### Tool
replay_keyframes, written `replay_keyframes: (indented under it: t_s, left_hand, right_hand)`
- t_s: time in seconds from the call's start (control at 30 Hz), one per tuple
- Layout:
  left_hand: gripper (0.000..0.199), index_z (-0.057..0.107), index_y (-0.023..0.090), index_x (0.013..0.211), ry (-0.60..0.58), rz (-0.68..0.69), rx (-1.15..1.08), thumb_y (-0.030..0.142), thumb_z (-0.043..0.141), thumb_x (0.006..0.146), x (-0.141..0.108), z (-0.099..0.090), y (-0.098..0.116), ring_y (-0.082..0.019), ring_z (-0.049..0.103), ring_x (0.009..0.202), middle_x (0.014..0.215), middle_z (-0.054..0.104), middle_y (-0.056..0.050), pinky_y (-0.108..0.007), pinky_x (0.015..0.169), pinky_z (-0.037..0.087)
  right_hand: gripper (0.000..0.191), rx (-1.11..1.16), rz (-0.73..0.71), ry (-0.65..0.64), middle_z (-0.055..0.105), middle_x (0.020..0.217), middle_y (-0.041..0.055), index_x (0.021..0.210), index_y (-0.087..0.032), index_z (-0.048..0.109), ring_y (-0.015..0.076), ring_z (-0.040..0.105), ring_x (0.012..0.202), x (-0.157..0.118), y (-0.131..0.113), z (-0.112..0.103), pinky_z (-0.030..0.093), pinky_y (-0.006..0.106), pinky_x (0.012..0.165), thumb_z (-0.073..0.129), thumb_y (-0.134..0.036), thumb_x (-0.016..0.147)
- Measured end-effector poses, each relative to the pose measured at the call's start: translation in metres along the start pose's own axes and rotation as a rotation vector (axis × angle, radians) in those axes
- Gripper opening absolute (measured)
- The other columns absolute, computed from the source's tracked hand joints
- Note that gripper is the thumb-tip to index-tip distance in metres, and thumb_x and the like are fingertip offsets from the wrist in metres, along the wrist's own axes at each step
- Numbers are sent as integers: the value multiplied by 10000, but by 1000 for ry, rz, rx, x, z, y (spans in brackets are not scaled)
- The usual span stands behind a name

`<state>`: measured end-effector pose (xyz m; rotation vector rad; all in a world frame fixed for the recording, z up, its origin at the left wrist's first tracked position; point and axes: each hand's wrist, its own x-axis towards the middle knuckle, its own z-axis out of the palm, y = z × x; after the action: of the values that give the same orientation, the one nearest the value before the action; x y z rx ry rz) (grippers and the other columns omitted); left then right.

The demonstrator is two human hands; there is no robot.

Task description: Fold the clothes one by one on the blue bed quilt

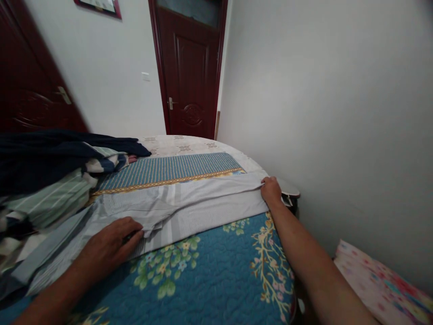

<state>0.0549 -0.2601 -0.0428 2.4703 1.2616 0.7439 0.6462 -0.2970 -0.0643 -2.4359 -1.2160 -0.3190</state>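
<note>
A light grey, finely striped shirt point(216, 203) lies stretched lengthwise across the bed, folded into a long strip with a loose flap near its middle. At its right end, my right hand point(271, 192) is closed on the edge of the cloth. My left hand point(113, 239) rests on the left half, its thumb and fingers drawn together on the cloth beside the flap. Parts of the left fingertips are hidden. Beneath the shirt is a blue quilted bedspread point(216, 266) with flowers and a striped band.
A heap of clothes, with a dark navy garment point(40, 158) on top and a green striped one point(54, 201) below, lies at the left. A grey wall point(324, 99) runs along the right. A pink floral item point(382, 284) stands at lower right. Dark red doors point(192, 63) stand beyond.
</note>
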Motion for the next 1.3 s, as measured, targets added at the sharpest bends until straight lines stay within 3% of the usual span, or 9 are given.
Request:
replay_keyframes:
  t_s: [0.1, 0.23, 0.4, 0.57, 0.67, 0.83, 1.03, 1.2, 1.3]
  left_hand:
    - [367, 765, 280, 878, -171, 32, 23, 543, 528, 975, 1, -5, 2, -255, 701, 922, 948, 759, -57, -336, 846, 537]
    - [460, 748, 238, 973, -169, -37, 104, 559, 423, 1029, 17, -14, 3, -263, 710, 959, 1025, 769, -76, -367, 903, 534]
    - [499, 701, 187, 1341, -69, -82, 408, 337, 342, 1028, 63, -23, -19, -322, 676, 1233, 1386, 707, -138, -462, 1093, 483]
    - [582, 571, 201, 1550, -123, -159, 617, 253, 356, 1011, 97, -16, -57, -360, 657, 1254, 1459, 668, -155, -508, 1087, 473]
    - [495, 660, 200, 1421, -175, -243, 623, 328, 380, 1033, 101, -10, -77, -355, 661, 1234, 1361, 719, -153, -493, 1066, 477]
    - [390, 706, 192, 1082, -147, -286, 653, 340, 348, 1037, 94, -14, -94, -363, 678, 1149, 1203, 751, -174, -473, 950, 506]
    - [296, 692, 196, 1094, -104, -406, 720, 256, 444, 944, 85, -21, -88, -356, 673, 1112, 1202, 745, -157, -438, 844, 525]
    - [392, 671, 169, 1267, 21, -271, 761, 219, 455, 944, 86, -21, -71, -361, 645, 1140, 1232, 716, -168, -465, 921, 522]
    - [436, 675, 159, 1323, 76, -112, 607, 278, 401, 1006, 90, -15, -52, -344, 641, 1190, 1280, 708, -172, -483, 1051, 494]
  right_hand:
    - [330, -8, -14, 63, 649, 1195, 163, 1107, -156, 767, 270, 584, 1077, 0, 1, -5, 437, 353, 933, 507, -73, 921]
    - [361, 74, -219, 148, 674, 1233, 163, 1125, -149, 754, 290, 580, 1144, -2, -23, -8, 439, 387, 1013, 479, -80, 902]
    - [313, 135, -607, -94, 710, 1270, 137, 1192, -176, 739, 263, 610, 1194, -16, -98, 2, 449, 348, 1066, 485, -188, 1010]
    - [375, 78, -682, -233, 706, 1389, 120, 1329, -196, 715, 242, 624, 1275, -33, -152, 25, 448, 340, 1118, 447, -229, 1068]
    - [411, 53, -656, -182, 664, 1481, 116, 1382, -187, 700, 238, 586, 1372, -33, -156, 36, 412, 344, 1184, 432, -272, 1082]
    - [457, -16, -515, -163, 618, 1548, 114, 1454, -218, 651, 262, 549, 1426, -25, -142, 41, 399, 419, 1206, 417, -391, 1101]
    - [452, -40, -313, -111, 605, 1547, 157, 1437, -195, 653, 309, 559, 1396, -17, -123, 39, 412, 501, 1172, 419, -356, 1084]
    - [447, 56, -492, 52, 630, 1502, 190, 1410, -116, 668, 303, 541, 1407, -25, -130, 33, 368, 471, 1231, 449, -283, 1058]
    - [433, 117, -678, -8, 660, 1472, 159, 1381, -144, 697, 267, 564, 1383, -40, -147, 31, 373, 419, 1239, 440, -321, 1082]
